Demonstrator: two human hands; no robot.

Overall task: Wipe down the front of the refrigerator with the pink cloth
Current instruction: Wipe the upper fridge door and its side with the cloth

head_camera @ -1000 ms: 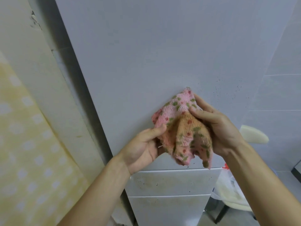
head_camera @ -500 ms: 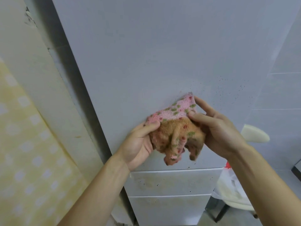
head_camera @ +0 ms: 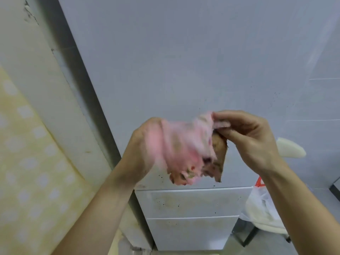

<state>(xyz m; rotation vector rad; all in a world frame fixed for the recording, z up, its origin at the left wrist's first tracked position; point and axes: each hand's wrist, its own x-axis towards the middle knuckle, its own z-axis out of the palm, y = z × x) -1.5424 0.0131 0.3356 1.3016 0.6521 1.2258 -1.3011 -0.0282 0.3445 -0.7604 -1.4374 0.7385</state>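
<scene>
You flip the pink cloth [head_camera: 184,150] from bunched brown to pink, right hand [head_camera: 252,140] pinching its corner, left hand [head_camera: 141,150] too blurred to tell its hold, so you're refolding and the refrigerator [head_camera: 184,61] waits.

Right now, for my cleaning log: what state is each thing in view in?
pink cloth, motion-blurred, stretched between both hands.
left hand, holds the cloth's left side, fingers hidden under it.
right hand, pinches the cloth's top right corner.
refrigerator door, shut, dark specks near its lower edge.
lower drawers, shut, stained and specked.
plastic bag, slumped beside the refrigerator.
</scene>
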